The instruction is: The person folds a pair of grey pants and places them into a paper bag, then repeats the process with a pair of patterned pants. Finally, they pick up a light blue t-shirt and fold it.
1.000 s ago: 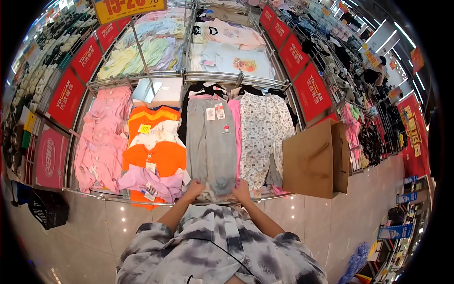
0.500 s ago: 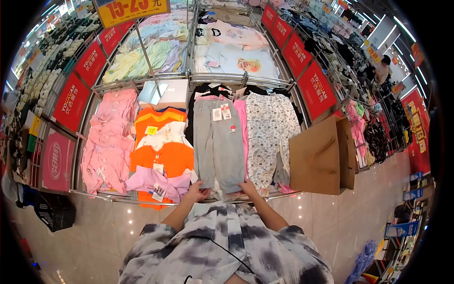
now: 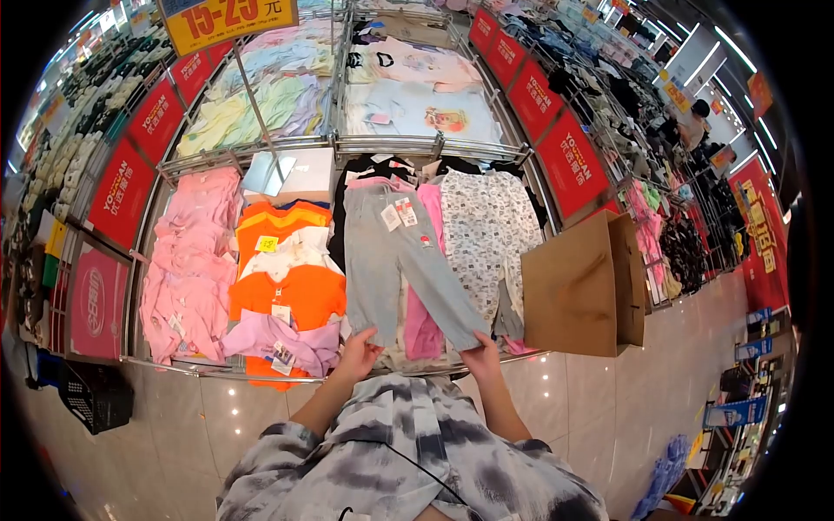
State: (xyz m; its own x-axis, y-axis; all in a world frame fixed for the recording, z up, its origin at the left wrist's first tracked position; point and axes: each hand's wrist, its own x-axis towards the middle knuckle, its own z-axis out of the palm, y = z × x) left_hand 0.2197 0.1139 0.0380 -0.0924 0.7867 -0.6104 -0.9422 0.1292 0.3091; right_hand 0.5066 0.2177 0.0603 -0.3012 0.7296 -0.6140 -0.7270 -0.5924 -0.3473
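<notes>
Grey trousers (image 3: pixel 382 252) with white paper tags and a small red mark lie on the display, legs spread apart toward me. My left hand (image 3: pixel 362 352) is closed on the hem of the left leg. At the hem of the right leg, my right hand (image 3: pixel 479 352) grips the cloth. Pink clothing (image 3: pixel 422 323) shows between the two legs. A white patterned garment (image 3: pixel 488 226) lies just right of the trousers, and an orange top (image 3: pixel 291 293) and a lilac garment (image 3: pixel 295 347) are on the left.
To the right stands a brown paper bag (image 3: pixel 569 291). A metal rail (image 3: pixel 217 375) edges the display in front of me. Pink garments (image 3: pixel 193 269) are stacked at the far left. A black basket (image 3: pixel 97 398) sits on the floor, and a price sign (image 3: pixel 228 22) rises above.
My right hand has moved right with the right trouser leg, so the legs are now apart and the pink clothing beneath shows. The view has shifted slightly.
</notes>
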